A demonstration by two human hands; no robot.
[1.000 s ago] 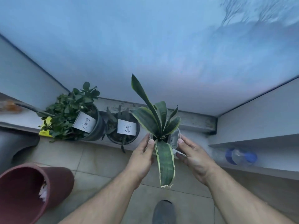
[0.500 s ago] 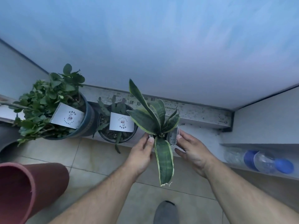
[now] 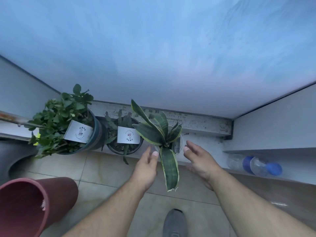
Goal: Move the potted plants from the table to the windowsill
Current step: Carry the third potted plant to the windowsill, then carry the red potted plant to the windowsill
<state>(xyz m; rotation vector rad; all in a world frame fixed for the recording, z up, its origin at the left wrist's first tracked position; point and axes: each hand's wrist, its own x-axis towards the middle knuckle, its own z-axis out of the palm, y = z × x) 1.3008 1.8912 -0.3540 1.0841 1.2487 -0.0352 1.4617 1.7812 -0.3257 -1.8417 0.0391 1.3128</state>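
The snake plant (image 3: 159, 134) stands upright on the windowsill (image 3: 201, 144), third in the row, its pot between the hands. Left hand (image 3: 147, 165) and right hand (image 3: 199, 159) flank it, fingers loose, gripping nothing, about equally near.

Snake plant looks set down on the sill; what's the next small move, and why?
Probably draw both hands back and turn away for another pot. The snake plant stands on the windowsill beside two other pots; left hand and right hand are open, flanking it.
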